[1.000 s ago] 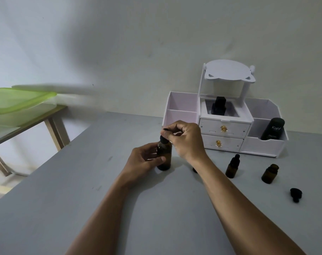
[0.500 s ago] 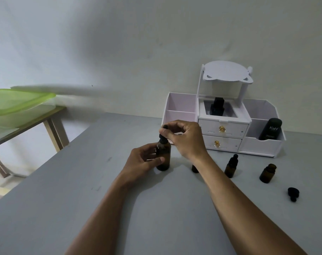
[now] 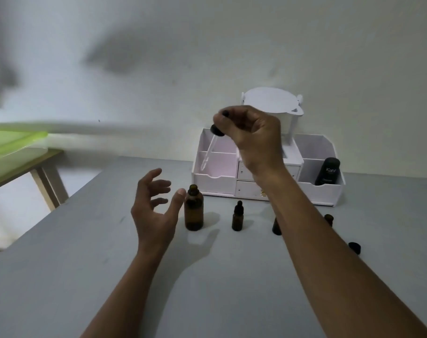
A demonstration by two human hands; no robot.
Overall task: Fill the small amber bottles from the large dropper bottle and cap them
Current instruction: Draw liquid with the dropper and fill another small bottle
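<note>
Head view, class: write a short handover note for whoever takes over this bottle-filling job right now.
Right hand pinches the dropper by its black bulb, raised over the table.
Left hand is open beside the uncapped large amber bottle.
Capped small bottle stands right of it; second small bottle and third small bottle show partly behind the right forearm; loose cap lies far right.
Done: dropper is out of the large bottle. Pipette contents unclear.
Left: fill the small bottles, cap them.
</note>
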